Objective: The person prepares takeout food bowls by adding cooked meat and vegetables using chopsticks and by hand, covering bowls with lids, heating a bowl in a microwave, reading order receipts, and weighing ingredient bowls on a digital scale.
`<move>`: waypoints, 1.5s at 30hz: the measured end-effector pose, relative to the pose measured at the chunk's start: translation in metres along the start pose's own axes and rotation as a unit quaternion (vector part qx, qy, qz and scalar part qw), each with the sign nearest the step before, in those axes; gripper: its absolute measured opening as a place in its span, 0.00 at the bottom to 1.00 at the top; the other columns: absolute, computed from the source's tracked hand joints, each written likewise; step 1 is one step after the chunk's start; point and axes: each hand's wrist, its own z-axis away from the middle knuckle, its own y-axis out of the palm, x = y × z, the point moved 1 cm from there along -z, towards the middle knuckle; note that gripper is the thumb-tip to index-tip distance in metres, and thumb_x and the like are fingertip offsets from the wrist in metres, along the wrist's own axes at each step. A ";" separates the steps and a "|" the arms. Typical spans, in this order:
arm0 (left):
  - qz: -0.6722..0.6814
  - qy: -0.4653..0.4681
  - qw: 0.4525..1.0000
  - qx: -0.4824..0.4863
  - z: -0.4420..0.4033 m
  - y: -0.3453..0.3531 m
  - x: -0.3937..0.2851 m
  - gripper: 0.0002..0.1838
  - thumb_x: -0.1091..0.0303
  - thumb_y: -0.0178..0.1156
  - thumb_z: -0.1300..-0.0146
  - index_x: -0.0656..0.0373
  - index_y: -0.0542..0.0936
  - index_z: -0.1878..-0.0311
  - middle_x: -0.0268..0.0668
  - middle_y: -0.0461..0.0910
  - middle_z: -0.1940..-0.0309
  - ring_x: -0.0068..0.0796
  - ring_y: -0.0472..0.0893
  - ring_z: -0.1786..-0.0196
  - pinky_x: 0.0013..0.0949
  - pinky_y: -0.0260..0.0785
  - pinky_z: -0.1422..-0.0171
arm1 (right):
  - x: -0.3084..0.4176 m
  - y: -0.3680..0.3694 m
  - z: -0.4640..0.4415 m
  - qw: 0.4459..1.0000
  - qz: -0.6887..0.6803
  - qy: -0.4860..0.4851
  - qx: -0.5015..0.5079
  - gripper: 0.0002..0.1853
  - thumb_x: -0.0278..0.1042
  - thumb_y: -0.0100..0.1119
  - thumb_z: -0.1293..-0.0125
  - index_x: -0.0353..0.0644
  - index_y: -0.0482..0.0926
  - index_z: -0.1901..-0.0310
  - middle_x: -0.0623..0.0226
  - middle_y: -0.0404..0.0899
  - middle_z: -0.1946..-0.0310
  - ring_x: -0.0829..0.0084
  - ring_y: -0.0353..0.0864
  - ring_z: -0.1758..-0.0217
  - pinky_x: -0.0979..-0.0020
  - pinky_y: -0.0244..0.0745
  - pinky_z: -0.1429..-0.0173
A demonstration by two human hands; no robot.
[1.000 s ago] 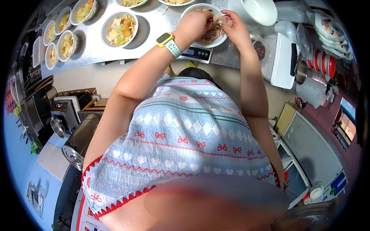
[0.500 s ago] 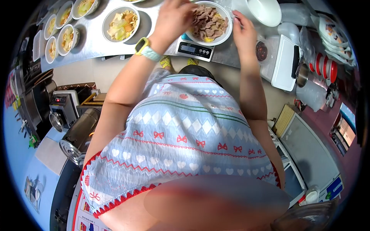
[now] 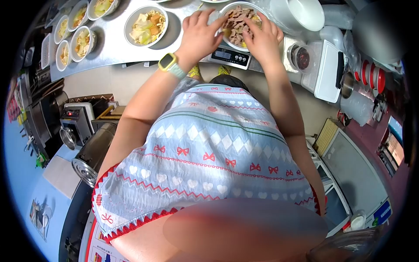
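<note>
A white bowl [image 3: 226, 8] of sliced brown meat [image 3: 238, 25] rests on a digital scale [image 3: 229, 56] at the edge of the metal table. My left hand [image 3: 200, 36], with a yellow-rimmed watch [image 3: 167, 62] on its wrist, is at the bowl's left side, fingers spread, the fingertips near the rim. Over the right side of the bowl is my right hand [image 3: 263, 40], its fingers apart and their tips by the meat. Nothing shows in either hand. To the left stands a bowl of noodles and pale vegetables [image 3: 146, 26].
Several smaller filled bowls [image 3: 82, 43] stand at the table's left end. Stacked white bowls [image 3: 303, 13] are at the back right. A clear container with dark red contents [image 3: 301, 56] and a white lidded box [image 3: 326, 72] lie right of the scale.
The wrapping plastic-like matter in my fingers no longer shows. My left hand has moved off the bowl and back beside it, and my right hand has come in over the meat.
</note>
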 end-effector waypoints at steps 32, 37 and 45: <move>0.702 -0.476 0.519 0.105 0.047 0.070 -0.019 0.06 0.65 0.56 0.35 0.56 0.73 0.59 0.29 0.75 0.66 0.20 0.77 0.65 0.26 0.75 0.55 | -0.065 -0.004 0.092 0.743 -0.518 0.402 0.135 0.19 0.44 0.47 0.29 0.41 0.70 0.44 0.63 0.72 0.44 0.66 0.72 0.43 0.65 0.71 0.45; 0.625 -0.513 0.586 -0.047 0.081 0.083 -0.054 0.06 0.70 0.57 0.41 0.61 0.76 0.63 0.31 0.77 0.71 0.21 0.78 0.71 0.25 0.75 0.64 | -0.063 -0.003 0.068 0.707 -0.585 0.337 0.212 0.22 0.44 0.46 0.29 0.37 0.64 0.42 0.58 0.68 0.46 0.61 0.76 0.47 0.61 0.77 0.48; 0.552 -0.586 0.492 -0.332 0.235 0.012 -0.175 0.04 0.73 0.55 0.40 0.62 0.76 0.63 0.31 0.76 0.69 0.17 0.77 0.67 0.22 0.74 0.62 | -0.019 -0.005 0.079 0.746 -0.515 0.164 0.388 0.14 0.46 0.47 0.28 0.45 0.70 0.66 0.74 0.71 0.74 0.83 0.67 0.78 0.82 0.64 0.77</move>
